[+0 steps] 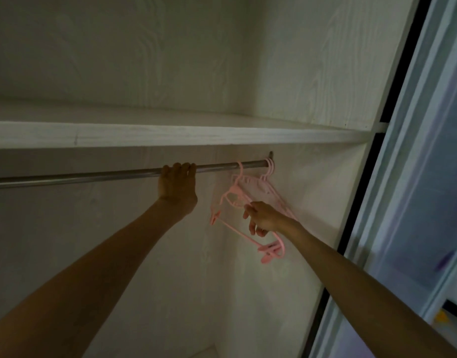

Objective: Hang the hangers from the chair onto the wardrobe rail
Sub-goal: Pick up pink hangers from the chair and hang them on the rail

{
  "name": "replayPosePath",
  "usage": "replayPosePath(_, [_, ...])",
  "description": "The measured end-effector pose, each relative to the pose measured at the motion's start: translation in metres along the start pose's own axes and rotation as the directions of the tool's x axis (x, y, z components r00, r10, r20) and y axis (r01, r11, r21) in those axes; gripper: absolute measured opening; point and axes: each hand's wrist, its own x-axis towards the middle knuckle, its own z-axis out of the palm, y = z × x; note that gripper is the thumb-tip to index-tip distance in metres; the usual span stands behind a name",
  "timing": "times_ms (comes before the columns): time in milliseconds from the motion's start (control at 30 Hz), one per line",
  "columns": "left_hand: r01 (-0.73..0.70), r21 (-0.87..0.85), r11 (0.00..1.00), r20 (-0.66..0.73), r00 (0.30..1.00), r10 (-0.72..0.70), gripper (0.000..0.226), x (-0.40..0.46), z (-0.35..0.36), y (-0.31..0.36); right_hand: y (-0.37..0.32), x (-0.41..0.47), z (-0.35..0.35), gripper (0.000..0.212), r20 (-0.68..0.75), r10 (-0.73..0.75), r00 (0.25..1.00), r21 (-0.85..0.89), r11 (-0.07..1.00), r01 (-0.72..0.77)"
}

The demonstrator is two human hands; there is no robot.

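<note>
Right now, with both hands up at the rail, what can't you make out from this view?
- Chair and any hangers left on it: outside the head view.
- Rail: its left end is cut off by the frame edge.
- Hangers at the wall end: they overlap in dim light, so no count.
- Left hand: fingertips hidden behind the rail.
- Right hand on the nearest hanger: grip partly hidden by the fingers.

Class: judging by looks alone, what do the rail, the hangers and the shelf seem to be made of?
Rail: probably metal, a smooth grey tube with a long highlight.
Hangers: likely moulded plastic, uniform pink, thin, with clips.
Shelf: pale wood-grain board, perhaps laminate, matt.
</note>
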Motion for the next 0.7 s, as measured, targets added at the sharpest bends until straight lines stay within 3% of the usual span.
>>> replayPosePath(67, [0.008, -0.042, 0.999, -0.009, 1.0, -0.008, 0.065, -0.002, 0.003, 0.001, 0.003, 0.001, 0.003, 0.037, 0.002, -0.012, 1.0, -0.117, 0.993, 0.012])
replayPosePath(133, [0.016, -0.066, 0.998, -0.021, 1.0, -0.017, 0.065, -0.004, 0.005, 0.002, 0.002, 0.001, 0.002, 0.044, -0.12, -0.107, 0.987, -0.388, 0.92, 0.053])
replayPosePath(233, [0.03, -0.04, 0.999, -0.039, 0.999, -0.032, 0.065, -0.006, 0.008, 0.005, -0.014, 0.005, -0.008, 0.049, -0.379, -0.402, 0.834, -0.556, 0.819, 0.143])
replayPosePath(333, [0.048, 0.001, 0.999, -0.037, 0.998, -0.048, 0.067, -0.006, 0.01, 0.01, -0.034, 0.029, -0.022, 0.06, -0.374, -0.6, 0.708, -0.729, 0.662, 0.176])
replayPosePath(433, [0.045, 0.031, 0.999, -0.037, 0.998, -0.044, 0.069, -0.007, 0.012, 0.01, -0.042, 0.058, -0.027, 0.062, -0.24, -0.615, 0.751, -0.873, 0.475, 0.11])
replayPosePath(533, [0.03, 0.055, 0.998, -0.029, 0.999, -0.029, 0.069, -0.008, 0.012, 0.007, -0.034, 0.071, -0.029, 0.051, -0.228, -0.627, 0.745, -0.893, 0.44, 0.097])
replayPosePath(600, [0.028, 0.057, 0.998, -0.035, 0.999, -0.026, 0.069, -0.008, 0.012, 0.006, -0.029, 0.072, -0.036, 0.044, -0.287, -0.655, 0.699, -0.908, 0.418, 0.02])
replayPosePath(700, [0.031, 0.06, 0.998, -0.049, 0.998, -0.028, 0.069, -0.008, 0.014, 0.006, -0.017, 0.073, -0.052, 0.05, -0.262, -0.58, 0.772, -0.908, 0.418, 0.006])
